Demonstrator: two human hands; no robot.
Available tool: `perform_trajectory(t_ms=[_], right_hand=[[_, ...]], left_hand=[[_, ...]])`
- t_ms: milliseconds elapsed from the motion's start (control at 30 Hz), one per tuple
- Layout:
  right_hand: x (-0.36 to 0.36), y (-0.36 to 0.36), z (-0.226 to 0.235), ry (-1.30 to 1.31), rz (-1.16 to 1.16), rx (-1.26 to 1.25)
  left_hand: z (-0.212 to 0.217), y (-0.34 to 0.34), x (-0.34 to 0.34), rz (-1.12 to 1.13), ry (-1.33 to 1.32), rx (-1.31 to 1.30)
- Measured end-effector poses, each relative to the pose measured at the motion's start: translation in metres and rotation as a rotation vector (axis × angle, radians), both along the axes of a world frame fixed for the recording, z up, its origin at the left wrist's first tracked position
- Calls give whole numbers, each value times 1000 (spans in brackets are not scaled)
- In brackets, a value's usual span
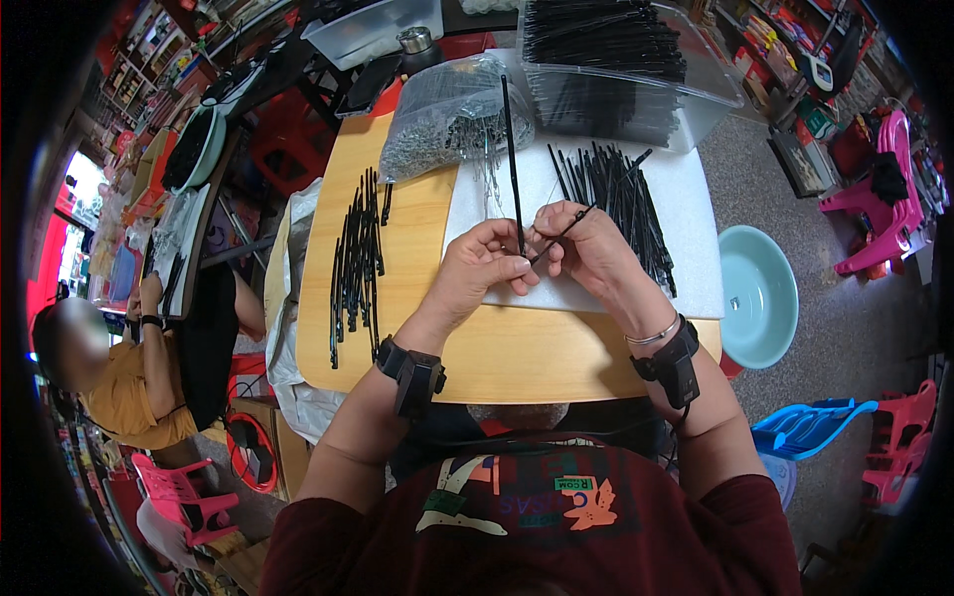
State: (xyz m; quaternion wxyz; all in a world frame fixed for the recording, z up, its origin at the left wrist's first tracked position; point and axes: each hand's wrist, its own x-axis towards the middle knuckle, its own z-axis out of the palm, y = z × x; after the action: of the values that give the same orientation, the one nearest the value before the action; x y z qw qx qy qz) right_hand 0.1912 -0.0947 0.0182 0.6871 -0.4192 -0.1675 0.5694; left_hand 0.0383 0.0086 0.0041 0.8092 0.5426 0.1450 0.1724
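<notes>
Over the near edge of a white foam sheet (696, 209), my two hands meet with their fingertips close together. A long thin black stick (512, 149) stands almost upright from my left hand (482, 263), which pinches its lower end. My right hand (596, 253) is closed around a second, slanting thin black piece (568, 230); its lower end comes near the left fingers. Whether the two pieces touch is hidden by the fingers. Right of my hands lies a pile of black sticks (621, 209), and another row of black sticks (356, 273) rests on the wooden table (477, 348).
At the back are a clear bag (427, 129) of small silvery metal pieces and a clear bin (696, 109) full of black sticks. A pale blue basin (760, 298) stands right of the table. A seated person (139, 382) works at the left.
</notes>
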Motion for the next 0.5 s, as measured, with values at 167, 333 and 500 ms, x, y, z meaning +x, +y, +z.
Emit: perform_trajectory(t_ms=[167,333,500], right_hand=[[-1,0,3,-25,-8,-40],[-1,-1,1,-35,-11,-15],[1,-1,2,-86,-14,-39]], left_hand=[[1,0,0,-6,7,2],[1,0,-1,-21,20,3],[2,0,-1,-37,14,-3]])
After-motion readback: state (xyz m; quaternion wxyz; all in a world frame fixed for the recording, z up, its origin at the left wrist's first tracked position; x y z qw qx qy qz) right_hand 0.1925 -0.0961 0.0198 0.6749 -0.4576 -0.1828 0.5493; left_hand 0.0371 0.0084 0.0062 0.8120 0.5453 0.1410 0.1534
